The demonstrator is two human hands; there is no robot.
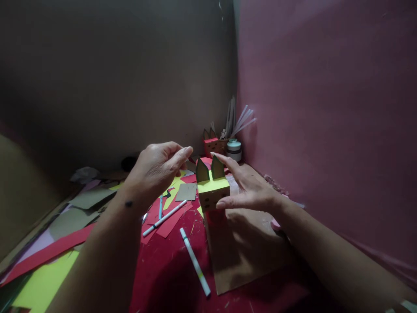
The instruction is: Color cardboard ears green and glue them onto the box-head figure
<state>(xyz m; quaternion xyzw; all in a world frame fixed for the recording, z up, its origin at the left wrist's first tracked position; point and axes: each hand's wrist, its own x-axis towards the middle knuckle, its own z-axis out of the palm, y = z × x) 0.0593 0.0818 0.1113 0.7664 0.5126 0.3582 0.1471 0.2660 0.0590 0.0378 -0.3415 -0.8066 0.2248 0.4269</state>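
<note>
A small cardboard box (206,201) with a yellow top, two pointed ears and dark marks on its front stands on a brown cardboard sheet (247,248). My right hand (249,189) grips it from the right, thumb on the front face and index finger behind the right ear. To the left of the ears, my left hand (159,163) is raised with thumb and fingers pinched together. A tiny dark red bit shows by its fingertips; I cannot make out whether it is held. Below the box is something red, mostly in shadow.
Two white markers, one (164,218) on red paper scraps and another (195,263) on the red surface, lie between my arms. Paper and cardboard pieces (78,221) cover the left side. At the back stand a red-topped eared box (211,147), a lidded jar (233,149) and glue sticks (243,119).
</note>
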